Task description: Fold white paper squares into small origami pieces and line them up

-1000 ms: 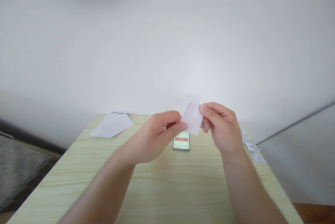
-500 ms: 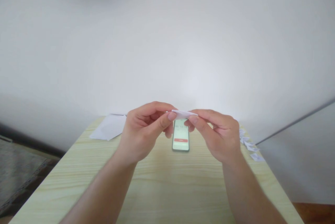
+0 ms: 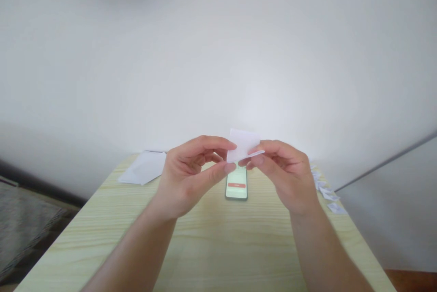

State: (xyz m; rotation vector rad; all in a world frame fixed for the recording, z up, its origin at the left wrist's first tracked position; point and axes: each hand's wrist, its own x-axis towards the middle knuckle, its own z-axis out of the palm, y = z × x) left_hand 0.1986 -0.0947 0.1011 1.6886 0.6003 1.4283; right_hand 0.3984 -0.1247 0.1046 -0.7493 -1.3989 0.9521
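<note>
Between my two hands, above the table, is a small folded piece of white paper (image 3: 244, 142). My left hand (image 3: 191, 176) pinches its left edge with the thumb below and the index finger on its face. At the lower right corner, the thumb and index finger of my right hand (image 3: 287, 171) close on a folded edge that sticks out. Beneath the paper a smartphone (image 3: 236, 187) lies on the table, its lit screen showing a red button. The paper and my fingers cover the phone's upper part.
A stack of white paper sheets (image 3: 143, 167) lies at the table's back left. Several small folded paper pieces (image 3: 329, 194) line the right edge of the light wooden table (image 3: 218, 246). A white wall (image 3: 218, 55) rises directly behind the table.
The folded paper was seen nearly edge-on and now shows its broad face, standing up between my fingers. My left thumb has moved down along its lower edge.
</note>
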